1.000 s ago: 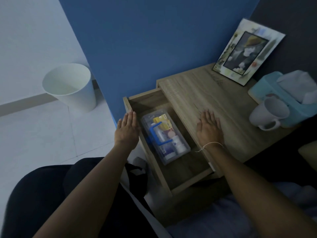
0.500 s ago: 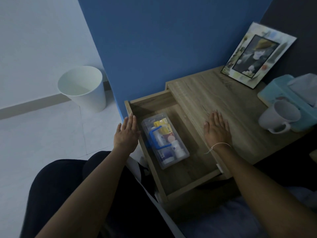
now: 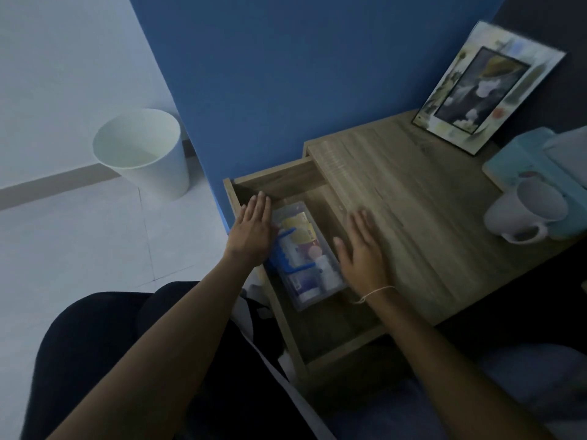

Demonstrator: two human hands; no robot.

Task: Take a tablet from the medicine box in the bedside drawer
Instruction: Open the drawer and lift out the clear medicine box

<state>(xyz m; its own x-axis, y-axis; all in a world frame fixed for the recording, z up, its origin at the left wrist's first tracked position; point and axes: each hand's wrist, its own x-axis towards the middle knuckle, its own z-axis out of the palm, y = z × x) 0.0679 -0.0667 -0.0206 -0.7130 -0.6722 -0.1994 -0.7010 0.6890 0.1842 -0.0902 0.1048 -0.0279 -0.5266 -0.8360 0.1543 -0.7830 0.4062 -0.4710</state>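
Note:
The wooden bedside drawer (image 3: 344, 349) is pulled out wide. Inside it lies a clear plastic medicine box (image 3: 306, 255) with a blue handle, filled with small packets and bottles. My left hand (image 3: 252, 231) is flat with fingers stretched out, over the drawer's left wall and against the box's left side. My right hand (image 3: 362, 252) is spread open at the box's right side, partly over the edge of the bedside table top (image 3: 409, 198). Neither hand has closed on anything. The lid of the box is shut.
On the table top stand a framed picture (image 3: 486, 87) leaning against the wall, a white mug (image 3: 527, 214) and a teal tissue box (image 3: 540, 160). A white waste bin (image 3: 143, 150) stands on the tiled floor to the left. My dark-clothed lap is below.
Both hands have moved inward: the left from outside the drawer wall to the box's left side, the right from the table top toward the box's right side. The camera has moved closer.

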